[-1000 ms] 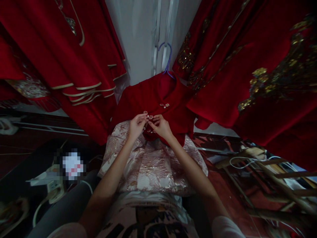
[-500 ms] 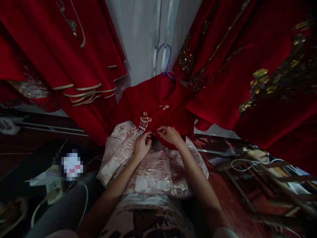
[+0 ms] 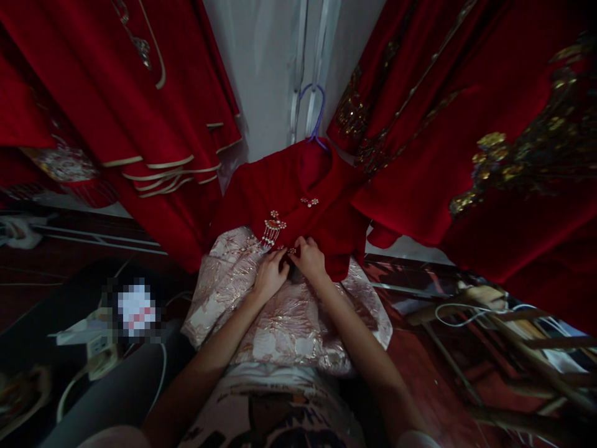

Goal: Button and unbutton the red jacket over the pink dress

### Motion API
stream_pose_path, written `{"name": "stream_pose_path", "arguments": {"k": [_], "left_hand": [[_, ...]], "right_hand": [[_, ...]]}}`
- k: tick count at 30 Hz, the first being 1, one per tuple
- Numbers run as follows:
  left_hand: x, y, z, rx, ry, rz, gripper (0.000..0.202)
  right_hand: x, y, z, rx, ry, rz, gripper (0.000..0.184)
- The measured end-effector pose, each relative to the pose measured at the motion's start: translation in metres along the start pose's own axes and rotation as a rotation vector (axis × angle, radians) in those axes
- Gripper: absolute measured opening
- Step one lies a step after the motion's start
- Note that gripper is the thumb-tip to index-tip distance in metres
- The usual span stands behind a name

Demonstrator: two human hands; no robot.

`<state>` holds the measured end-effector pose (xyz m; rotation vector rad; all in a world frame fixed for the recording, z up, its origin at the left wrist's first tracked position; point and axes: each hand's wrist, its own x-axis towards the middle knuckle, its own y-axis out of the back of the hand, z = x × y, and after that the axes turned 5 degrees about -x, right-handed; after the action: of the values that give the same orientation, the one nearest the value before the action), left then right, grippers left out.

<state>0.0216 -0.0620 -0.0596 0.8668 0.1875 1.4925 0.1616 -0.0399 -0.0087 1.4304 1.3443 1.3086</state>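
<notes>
A red jacket (image 3: 284, 177) on a purple hanger (image 3: 321, 115) spreads over a pale brocade cloth (image 3: 284, 323) on my lap. A beaded fan-shaped ornament with tassels (image 3: 273, 229) is on its front, and a jewelled clasp (image 3: 310, 202) lies below the collar. At the lower front, my left hand (image 3: 272, 274) pinches the jacket's cloth. My right hand (image 3: 310, 258) is close beside it, fingertips pressed together at a small beaded clasp (image 3: 292, 251). Whatever the right fingers hold is too small to make out.
Red garments (image 3: 181, 124) with gold trim hang at left, and others with gold sequins (image 3: 489, 149) at right. A power strip (image 3: 101, 358) with a cord lies at lower left. A wooden rack or stool (image 3: 504, 354) stands at lower right.
My right hand has moved in and left, down onto the small clasp beside my left hand. The left hand has shifted only slightly. The jacket stays in place.
</notes>
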Motion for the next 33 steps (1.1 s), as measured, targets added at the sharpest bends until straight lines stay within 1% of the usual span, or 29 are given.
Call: {"name": "stream_pose_path", "arguments": {"k": [4, 7, 9, 11, 12, 13, 15, 16, 18, 21, 23, 25, 28, 31, 33], "left_hand": [[-0.001, 0.002, 0.000, -0.024, -0.009, 0.044, 0.040], [-0.003, 0.003, 0.001, -0.056, -0.020, 0.094, 0.033], [-0.003, 0.004, 0.000, -0.104, -0.002, 0.135, 0.025], [-0.002, 0.005, -0.001, -0.136, 0.033, 0.191, 0.013], [-0.001, 0.005, -0.001, -0.135, 0.053, 0.224, 0.010], [0.001, 0.006, -0.003, -0.129, 0.076, 0.252, 0.011], [0.004, 0.005, -0.005, -0.153, 0.140, 0.269, 0.014], [0.005, 0.004, -0.007, -0.212, 0.189, 0.258, 0.014], [0.008, 0.001, -0.008, -0.445, 0.344, 0.209, 0.015], [0.012, -0.004, -0.005, -0.872, 0.631, 0.133, 0.022], [0.016, -0.006, 0.001, -1.063, 0.762, 0.123, 0.023], [0.021, -0.007, 0.006, -1.173, 0.833, 0.161, 0.020], [0.028, -0.009, 0.012, -1.238, 0.907, 0.238, 0.012], [0.030, -0.011, 0.013, -1.256, 0.928, 0.283, 0.006], [0.028, -0.012, 0.012, -1.280, 0.918, 0.312, 0.005]], "right_hand": [[0.001, -0.015, -0.003, 0.033, 0.027, 0.096, 0.018], [0.002, -0.017, -0.002, 0.103, 0.061, 0.112, 0.012], [0.005, -0.015, 0.002, 0.193, 0.076, 0.075, 0.010], [0.009, -0.011, 0.007, 0.319, 0.104, 0.015, 0.010], [0.011, -0.009, 0.010, 0.388, 0.130, -0.016, 0.011], [0.013, -0.008, 0.013, 0.455, 0.158, -0.043, 0.012], [0.016, -0.006, 0.019, 0.571, 0.218, -0.082, 0.014], [0.018, -0.006, 0.021, 0.613, 0.242, -0.094, 0.013], [0.019, -0.006, 0.024, 0.658, 0.267, -0.110, 0.010], [0.021, -0.003, 0.030, 0.649, 0.263, -0.138, 0.009], [0.022, 0.001, 0.034, 0.639, 0.260, -0.169, 0.009], [0.023, 0.006, 0.039, 0.652, 0.273, -0.205, 0.009], [0.024, 0.010, 0.044, 0.687, 0.293, -0.232, 0.008], [0.024, 0.009, 0.045, 0.700, 0.310, -0.234, 0.007], [0.024, 0.008, 0.043, 0.704, 0.323, -0.230, 0.008]]}}
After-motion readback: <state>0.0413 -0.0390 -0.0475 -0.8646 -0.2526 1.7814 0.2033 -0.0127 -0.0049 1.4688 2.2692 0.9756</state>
